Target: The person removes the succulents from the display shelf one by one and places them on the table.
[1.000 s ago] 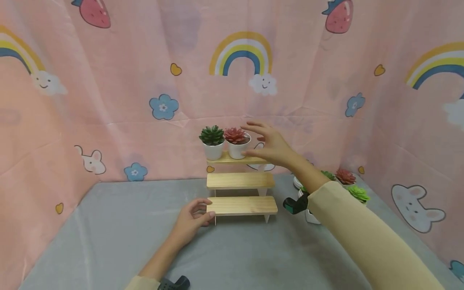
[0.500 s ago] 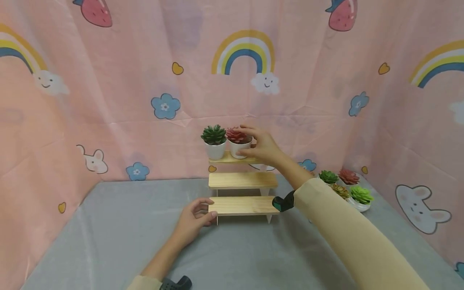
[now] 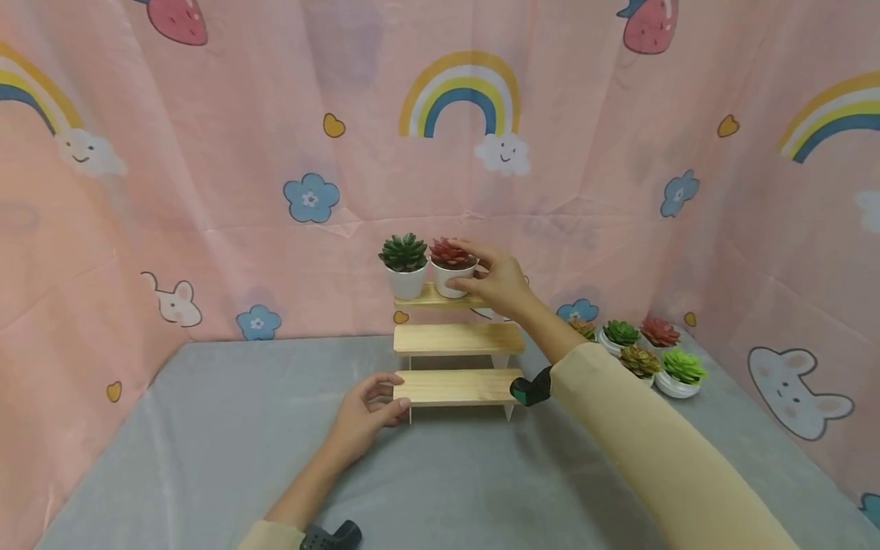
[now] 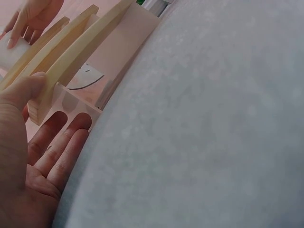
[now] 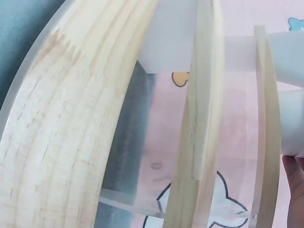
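A three-step wooden stand [image 3: 457,338] stands on the grey cloth. On its top step sit a green succulent in a white pot [image 3: 404,269] and a red succulent in a white pot [image 3: 450,267]. My right hand [image 3: 474,266] grips the red succulent's pot, thumb in front and fingers over the back. My left hand [image 3: 393,396] pinches the left end of the bottom step [image 3: 457,386], thumb on top. The left wrist view shows that hand [image 4: 52,102] with its fingers [image 4: 61,142] under the step [image 4: 71,61]. The right wrist view shows the steps [image 5: 71,118] and white pots [image 5: 292,123] edge-on.
Several small succulents in white pots [image 3: 639,351] stand grouped on the cloth at the right, near the curtain. A pink patterned curtain [image 3: 206,191] walls the space at the back and both sides. Grey cloth [image 3: 447,481] covers the table in front of the stand.
My right hand was spread beside the red succulent's pot; it has moved left and taken hold of the pot. The left hand stays on the bottom step.
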`<action>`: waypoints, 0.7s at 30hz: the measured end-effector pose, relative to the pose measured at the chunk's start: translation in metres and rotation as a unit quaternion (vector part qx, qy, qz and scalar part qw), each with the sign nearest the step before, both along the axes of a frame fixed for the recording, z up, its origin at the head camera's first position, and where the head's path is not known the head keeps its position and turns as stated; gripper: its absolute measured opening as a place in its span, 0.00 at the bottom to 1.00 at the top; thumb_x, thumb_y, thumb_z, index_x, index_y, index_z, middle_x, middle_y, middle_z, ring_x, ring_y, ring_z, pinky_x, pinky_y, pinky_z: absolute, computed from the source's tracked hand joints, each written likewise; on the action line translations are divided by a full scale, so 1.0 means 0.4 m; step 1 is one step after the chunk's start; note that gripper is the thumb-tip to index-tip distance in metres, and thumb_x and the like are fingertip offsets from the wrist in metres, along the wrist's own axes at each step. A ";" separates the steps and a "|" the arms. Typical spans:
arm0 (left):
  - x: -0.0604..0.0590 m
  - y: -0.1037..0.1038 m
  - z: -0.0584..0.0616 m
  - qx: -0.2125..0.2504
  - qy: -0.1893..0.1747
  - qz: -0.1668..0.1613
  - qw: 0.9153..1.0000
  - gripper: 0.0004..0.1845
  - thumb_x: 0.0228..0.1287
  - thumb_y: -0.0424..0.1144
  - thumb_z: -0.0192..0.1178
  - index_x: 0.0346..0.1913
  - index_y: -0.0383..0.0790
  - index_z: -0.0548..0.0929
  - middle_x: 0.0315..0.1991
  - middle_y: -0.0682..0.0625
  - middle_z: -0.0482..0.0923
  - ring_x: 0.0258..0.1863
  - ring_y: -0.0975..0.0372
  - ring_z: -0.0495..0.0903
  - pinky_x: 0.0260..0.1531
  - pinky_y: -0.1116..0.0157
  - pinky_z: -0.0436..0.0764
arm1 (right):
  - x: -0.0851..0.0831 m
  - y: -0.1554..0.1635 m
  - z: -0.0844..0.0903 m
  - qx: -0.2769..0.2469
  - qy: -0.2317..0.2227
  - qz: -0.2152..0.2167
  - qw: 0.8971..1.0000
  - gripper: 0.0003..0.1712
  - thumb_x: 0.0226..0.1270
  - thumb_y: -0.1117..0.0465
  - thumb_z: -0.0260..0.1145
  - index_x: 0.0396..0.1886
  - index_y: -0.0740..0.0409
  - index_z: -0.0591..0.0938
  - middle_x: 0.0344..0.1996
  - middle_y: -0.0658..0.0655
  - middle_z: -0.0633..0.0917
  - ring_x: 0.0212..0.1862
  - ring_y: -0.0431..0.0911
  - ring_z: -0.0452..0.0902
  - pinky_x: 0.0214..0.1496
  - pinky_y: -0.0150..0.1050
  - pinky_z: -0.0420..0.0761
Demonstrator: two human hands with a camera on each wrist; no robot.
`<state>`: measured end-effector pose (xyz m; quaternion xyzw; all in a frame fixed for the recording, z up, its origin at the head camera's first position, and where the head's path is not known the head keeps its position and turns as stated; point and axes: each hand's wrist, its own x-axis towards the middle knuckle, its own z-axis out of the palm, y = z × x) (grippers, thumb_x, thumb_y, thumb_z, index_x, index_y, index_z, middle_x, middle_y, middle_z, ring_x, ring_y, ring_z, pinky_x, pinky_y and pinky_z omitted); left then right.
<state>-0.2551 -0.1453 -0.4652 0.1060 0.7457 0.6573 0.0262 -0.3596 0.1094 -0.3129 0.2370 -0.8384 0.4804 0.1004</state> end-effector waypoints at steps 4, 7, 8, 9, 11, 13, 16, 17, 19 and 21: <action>-0.002 -0.004 -0.003 -0.006 0.001 -0.003 1.000 0.19 0.62 0.36 0.71 0.56 0.40 0.80 0.44 0.39 0.84 0.35 0.59 0.89 0.34 0.64 0.88 | 0.003 0.003 0.003 -0.015 -0.009 -0.004 1.000 0.38 0.64 0.60 0.75 0.73 0.46 0.73 0.75 0.55 0.70 0.74 0.53 0.68 0.69 0.52 0.78; -0.001 -0.002 -0.003 -0.009 0.002 -0.004 1.000 0.20 0.62 0.36 0.71 0.56 0.40 0.79 0.44 0.39 0.84 0.35 0.59 0.89 0.34 0.64 0.88 | 0.012 0.016 0.009 -0.021 -0.006 -0.012 1.000 0.38 0.63 0.59 0.75 0.72 0.43 0.73 0.74 0.54 0.72 0.71 0.53 0.72 0.57 0.45 0.82; -0.001 0.001 -0.004 -0.009 0.004 -0.005 1.000 0.20 0.63 0.36 0.70 0.56 0.39 0.79 0.44 0.39 0.84 0.35 0.59 0.89 0.34 0.64 0.88 | 0.017 0.024 0.011 -0.022 -0.002 -0.014 1.000 0.38 0.63 0.59 0.75 0.72 0.44 0.74 0.73 0.54 0.72 0.70 0.53 0.73 0.52 0.42 0.81; 0.000 0.003 -0.004 -0.009 0.003 -0.003 1.000 0.20 0.63 0.36 0.70 0.56 0.39 0.79 0.44 0.39 0.84 0.35 0.59 0.89 0.34 0.64 0.88 | 0.022 0.033 0.013 -0.021 0.004 -0.016 1.000 0.38 0.63 0.59 0.75 0.72 0.44 0.74 0.73 0.54 0.72 0.69 0.53 0.74 0.48 0.40 0.79; 0.001 0.007 -0.002 -0.008 0.000 0.002 1.000 0.20 0.62 0.35 0.70 0.56 0.40 0.79 0.44 0.39 0.84 0.35 0.59 0.89 0.34 0.64 0.88 | 0.034 0.050 0.019 -0.022 0.015 -0.018 0.999 0.37 0.62 0.59 0.76 0.72 0.44 0.75 0.73 0.53 0.73 0.69 0.52 0.74 0.44 0.38 0.75; 0.003 0.007 0.001 -0.009 -0.002 0.005 1.000 0.20 0.62 0.35 0.70 0.56 0.40 0.79 0.44 0.40 0.84 0.35 0.59 0.89 0.34 0.64 0.88 | 0.049 0.069 0.026 -0.026 0.017 -0.022 0.999 0.37 0.62 0.60 0.76 0.71 0.43 0.75 0.73 0.52 0.73 0.71 0.52 0.72 0.50 0.38 0.80; 0.004 0.004 0.003 -0.007 -0.005 0.007 1.000 0.20 0.62 0.35 0.71 0.56 0.40 0.79 0.45 0.39 0.84 0.35 0.59 0.89 0.35 0.64 0.88 | 0.076 0.100 0.035 -0.029 0.023 -0.031 0.999 0.37 0.62 0.61 0.76 0.71 0.43 0.75 0.74 0.51 0.71 0.74 0.51 0.68 0.61 0.48 0.81; 0.004 0.003 0.004 -0.007 -0.005 0.005 1.000 0.20 0.62 0.35 0.70 0.56 0.40 0.79 0.45 0.39 0.84 0.36 0.59 0.89 0.35 0.64 0.88 | 0.086 0.112 0.037 -0.031 0.026 -0.032 0.999 0.37 0.62 0.61 0.76 0.71 0.43 0.75 0.74 0.51 0.71 0.75 0.51 0.68 0.64 0.53 0.80; 0.005 0.002 0.003 -0.006 -0.005 0.003 1.000 0.20 0.63 0.36 0.71 0.56 0.40 0.79 0.44 0.39 0.84 0.36 0.59 0.89 0.35 0.64 0.88 | 0.108 0.138 0.038 -0.030 0.029 -0.047 0.998 0.37 0.62 0.61 0.76 0.71 0.42 0.75 0.74 0.51 0.71 0.75 0.51 0.67 0.68 0.57 0.77; 0.005 0.002 0.002 -0.003 -0.007 0.000 1.000 0.20 0.63 0.36 0.71 0.56 0.40 0.79 0.44 0.40 0.84 0.36 0.60 0.89 0.35 0.64 0.88 | 0.134 0.166 0.038 -0.027 0.034 -0.066 0.997 0.37 0.63 0.60 0.75 0.71 0.42 0.75 0.74 0.52 0.72 0.75 0.52 0.68 0.69 0.59 0.75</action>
